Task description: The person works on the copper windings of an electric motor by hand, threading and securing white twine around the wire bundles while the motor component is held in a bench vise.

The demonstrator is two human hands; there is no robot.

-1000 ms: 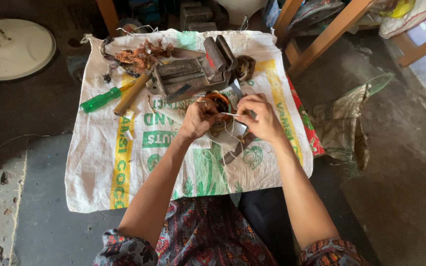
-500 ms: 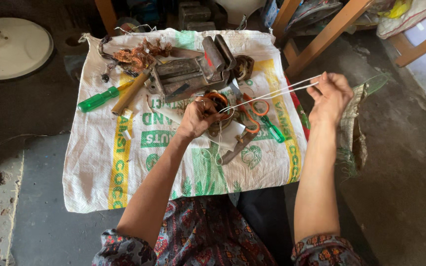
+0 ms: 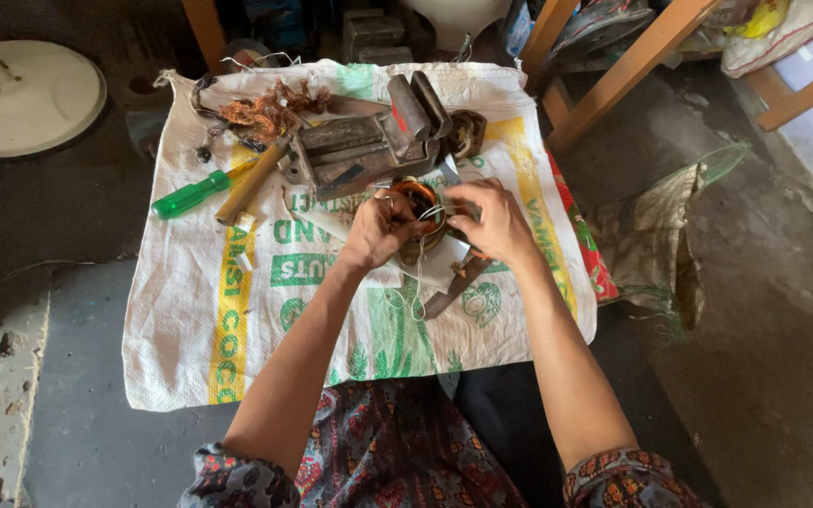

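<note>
My left hand (image 3: 376, 231) grips a round motor coil (image 3: 418, 201) wound with copper wire, held over a white woven sack (image 3: 237, 320) spread on the floor. My right hand (image 3: 493, 222) is against the coil's right side, pinching a thin white thread (image 3: 408, 293) that loops down below the coil. Part of the coil is hidden by my fingers. A pair of dark pliers (image 3: 452, 285) lies on the sack just under my right hand.
On the sack's far half lie a grey metal vise (image 3: 369, 141), a green-handled screwdriver (image 3: 192, 194), a wooden-handled tool (image 3: 250, 182) and a tangle of copper wire (image 3: 265, 107). A white round fan base (image 3: 21, 94) stands far left. Wooden furniture legs (image 3: 613, 75) and a crumpled bag (image 3: 656, 235) are at the right.
Half a second ago my right hand was stretched out to the right, pulling the thread taut. It has come back to the coil. The left hand stayed on the coil.
</note>
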